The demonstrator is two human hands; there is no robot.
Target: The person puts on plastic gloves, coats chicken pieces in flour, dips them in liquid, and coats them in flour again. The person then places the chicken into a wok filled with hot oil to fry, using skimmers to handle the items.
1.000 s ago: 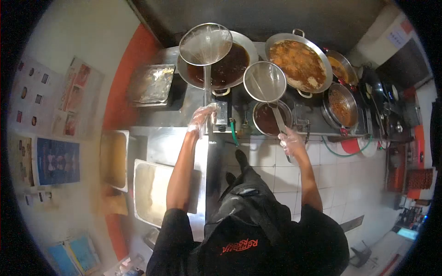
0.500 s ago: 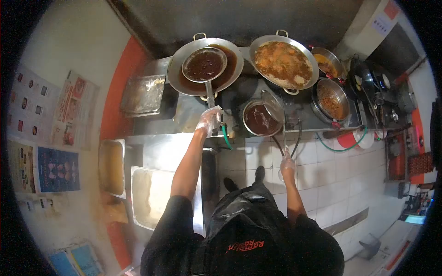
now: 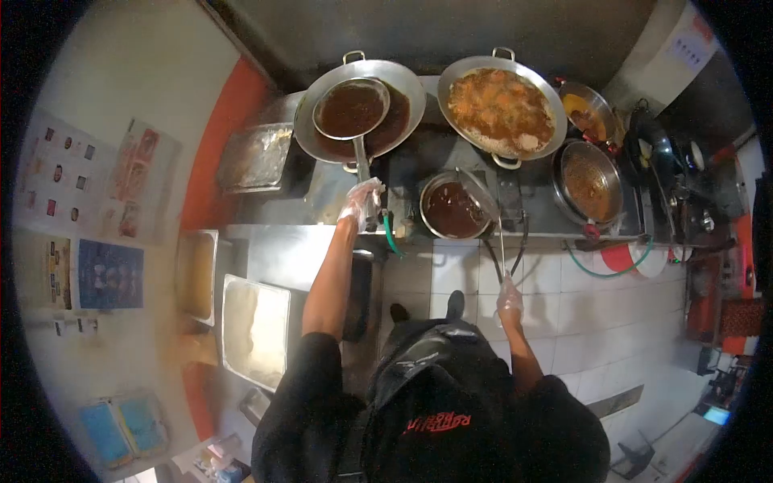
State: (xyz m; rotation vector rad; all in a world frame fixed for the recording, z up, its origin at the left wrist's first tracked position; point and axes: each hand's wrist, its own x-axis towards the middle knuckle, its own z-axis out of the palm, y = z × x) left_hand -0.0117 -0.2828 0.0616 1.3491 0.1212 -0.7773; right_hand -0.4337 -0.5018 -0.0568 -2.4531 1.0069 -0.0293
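My left hand (image 3: pixel 361 203), in a clear plastic glove, is wrapped round the handle of a wide round strainer (image 3: pixel 351 109). The strainer's bowl sits inside the left wok (image 3: pixel 312 138), which holds dark brown oil. In my right hand (image 3: pixel 510 301), also gloved, is the long thin handle of a skimmer (image 3: pixel 481 196). Its round head leans at the right side of a metal pot (image 3: pixel 425 216) of dark liquid; I cannot tell whether it touches the rim. To the right, orange-brown pieces fry in foaming oil in a second wok (image 3: pixel 555 125).
Two smaller pans, one with a strainer-like bowl (image 3: pixel 588 183), stand right of the second wok. A greasy metal tray (image 3: pixel 256 158) lies left of the stove. Steel bins of white powder (image 3: pixel 256 330) and yellowish liquid (image 3: pixel 197 278) stand left. A green hose (image 3: pixel 392 233) hangs at the counter edge.
The whole view has shifted slightly. Both hands keep their grips, and the strainer and skimmer stay at the wok and the pot. Foam on the right wok looks a little different.
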